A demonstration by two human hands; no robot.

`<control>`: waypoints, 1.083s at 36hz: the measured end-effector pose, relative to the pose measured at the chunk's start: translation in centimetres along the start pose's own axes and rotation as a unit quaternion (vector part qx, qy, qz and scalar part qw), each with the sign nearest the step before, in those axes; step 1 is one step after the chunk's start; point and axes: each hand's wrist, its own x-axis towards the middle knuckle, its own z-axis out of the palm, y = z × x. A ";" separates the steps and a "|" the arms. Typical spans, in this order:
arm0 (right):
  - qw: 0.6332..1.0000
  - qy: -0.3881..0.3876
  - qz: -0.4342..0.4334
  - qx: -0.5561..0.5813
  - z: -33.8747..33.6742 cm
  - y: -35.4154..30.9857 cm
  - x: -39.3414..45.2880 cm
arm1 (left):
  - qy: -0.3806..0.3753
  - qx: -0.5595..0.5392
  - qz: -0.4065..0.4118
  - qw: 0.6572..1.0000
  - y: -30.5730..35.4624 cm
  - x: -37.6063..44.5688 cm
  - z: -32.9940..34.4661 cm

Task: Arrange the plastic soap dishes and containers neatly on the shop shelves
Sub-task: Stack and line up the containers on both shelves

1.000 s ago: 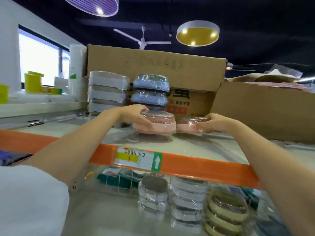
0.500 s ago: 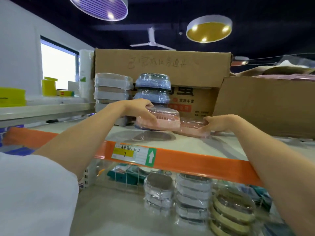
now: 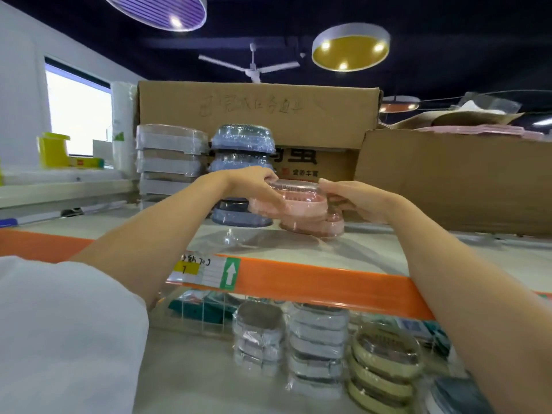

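Two hands, left hand and right hand, gripped opposite ends of a pink soap dish (shrink-wrapped), held atop a second pink dish on the orange-edged shelf. Set off-centre, the slick wrap could let it slide off.

Pink plastic soap dish glossy film-wrapped; cardboard box matt; shelf smooth.

Dark ceiling fitted with round lamps, one purple-striped, one gold-lined, white ceiling fan mounted between them, bright window set in white wall at left, orange-edged shelf rail across the foreground.
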 end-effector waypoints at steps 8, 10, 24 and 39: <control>0.997 -0.053 -0.047 0.004 0.9 -0.4 -0.5 | 0.023 0.000 0.015 1.000 1.0 1.1 0.5; 0.998 -0.042 -0.047 0.010 0.8 -0.4 -0.4 | 0.030 -0.009 0.017 0.999 1.0 1.4 0.9; 0.988 0.132 0.000 0.081 -1.6 1.7 1.2 | 0.020 0.094 -0.019 0.995 -1.4 3.0 5.0; 0.991 0.116 0.061 -0.019 0.3 1.2 1.8 | 0.024 0.116 -0.002 0.993 -2.1 2.4 5.1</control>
